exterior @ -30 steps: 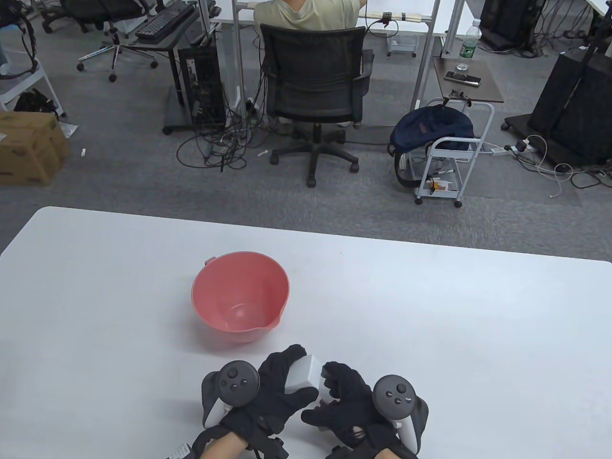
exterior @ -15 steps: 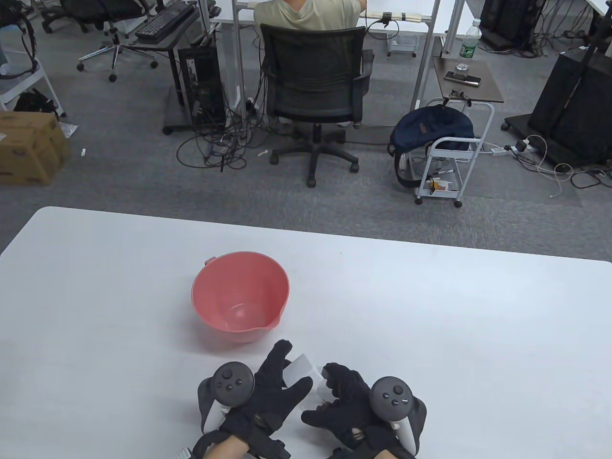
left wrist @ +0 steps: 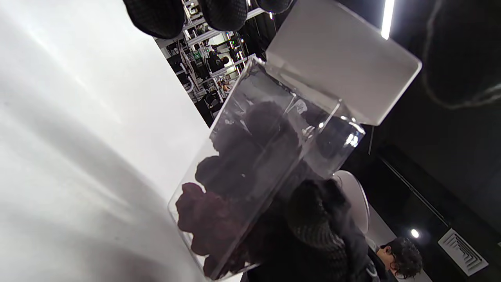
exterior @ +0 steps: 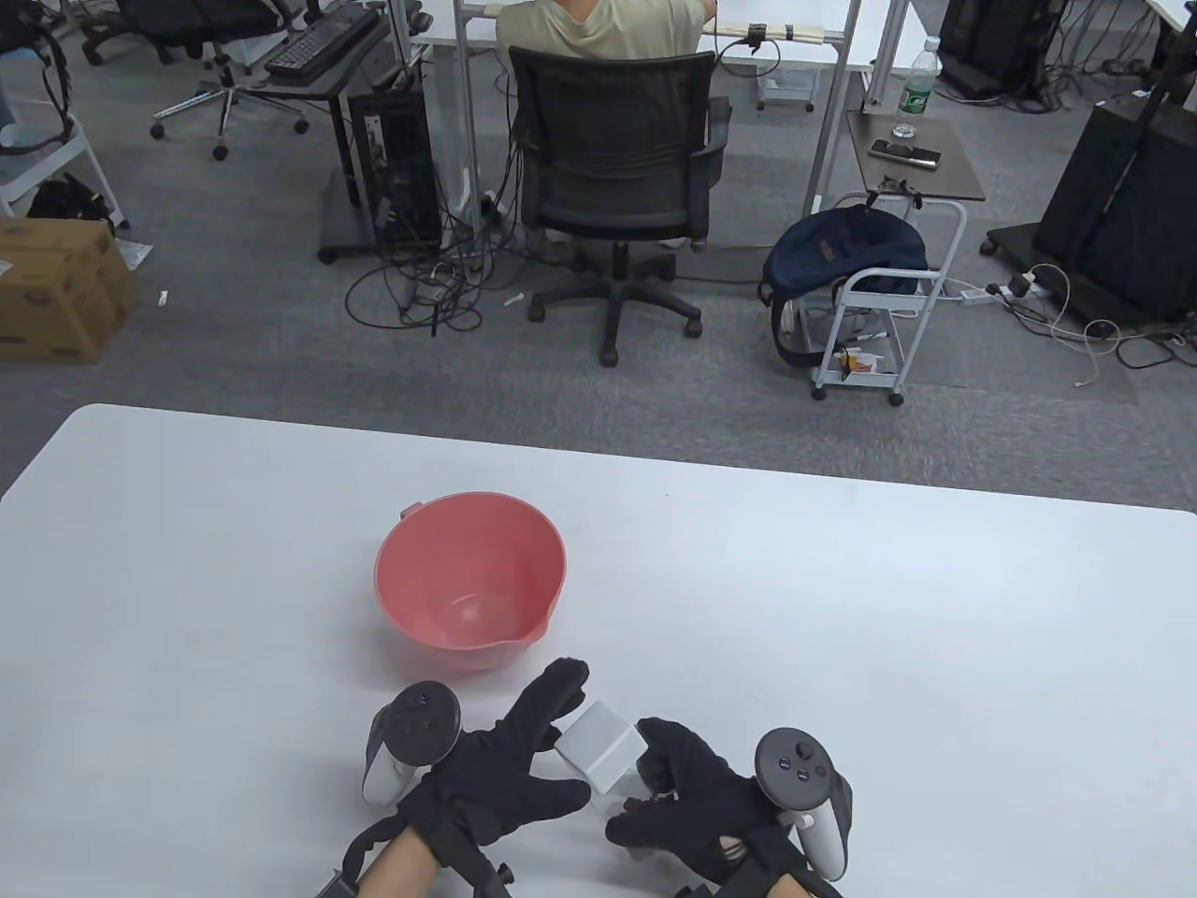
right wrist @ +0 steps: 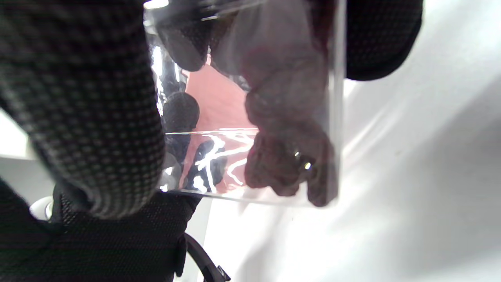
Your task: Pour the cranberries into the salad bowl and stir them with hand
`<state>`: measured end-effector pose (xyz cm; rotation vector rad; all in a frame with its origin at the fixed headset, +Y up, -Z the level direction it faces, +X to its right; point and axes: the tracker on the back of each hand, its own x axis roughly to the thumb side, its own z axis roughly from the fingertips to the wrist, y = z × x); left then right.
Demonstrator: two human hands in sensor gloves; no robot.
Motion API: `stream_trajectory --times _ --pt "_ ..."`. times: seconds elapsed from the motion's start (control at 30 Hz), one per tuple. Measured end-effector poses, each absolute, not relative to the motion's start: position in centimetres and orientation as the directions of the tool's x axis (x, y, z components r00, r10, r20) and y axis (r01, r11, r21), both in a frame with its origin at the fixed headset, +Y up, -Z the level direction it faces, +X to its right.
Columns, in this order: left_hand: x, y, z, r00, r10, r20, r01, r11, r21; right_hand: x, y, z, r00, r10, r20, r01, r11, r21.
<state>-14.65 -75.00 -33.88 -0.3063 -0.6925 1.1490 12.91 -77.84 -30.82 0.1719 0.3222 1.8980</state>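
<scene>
Cranberries (left wrist: 219, 219), perhaps wrinkled, in clear square box (left wrist: 274, 156)

Pink salad bowl (exterior: 470, 582) on white table (exterior: 842, 608). Clear box (left wrist: 270, 156), white lid (exterior: 598, 748), dark red cranberries (left wrist: 211, 219) inside. Black knit gloves: left hand (exterior: 496, 776), right hand (exterior: 692, 809). Dark grey trackers.

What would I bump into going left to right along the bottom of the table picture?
Left tracker → left hand → white-lidded container → right hand → right tracker.
</scene>
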Motion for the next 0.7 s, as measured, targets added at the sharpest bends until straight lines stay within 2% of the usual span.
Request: stream_trajectory --times 0.17,0.33,0.47,0.7 --pt "-14.33 -75.13 -33.83 0.252 0.907 0.337 -0.727 0.407 -0.553 13.0 -77.92 -30.79 -0.351 0.935 -0.054 -0.899 -0.32 0.299" --pt "-14.55 -75.19 -33.85 0.341 0.88 0.33 -0.752 0.466 -0.466 13.0 -77.82 -30.74 -0.396 0.917 -0.043 -0.886 -0.37 0.28" --pt "-14.7 -75.36 -33.86 0.354 0.882 0.31 -0.77 0.463 -0.439 12.79 -77.75 -30.72 -0.405 0.914 -0.032 -0.885 -0.383 0.266" --pt "-14.32 -75.68 -33.04 0.503 0.826 0.254 -0.776 0.561 -0.288 12.52 -77.48 -30.27 -0.504 0.863 -0.007 -0.849 -0.495 0.184"
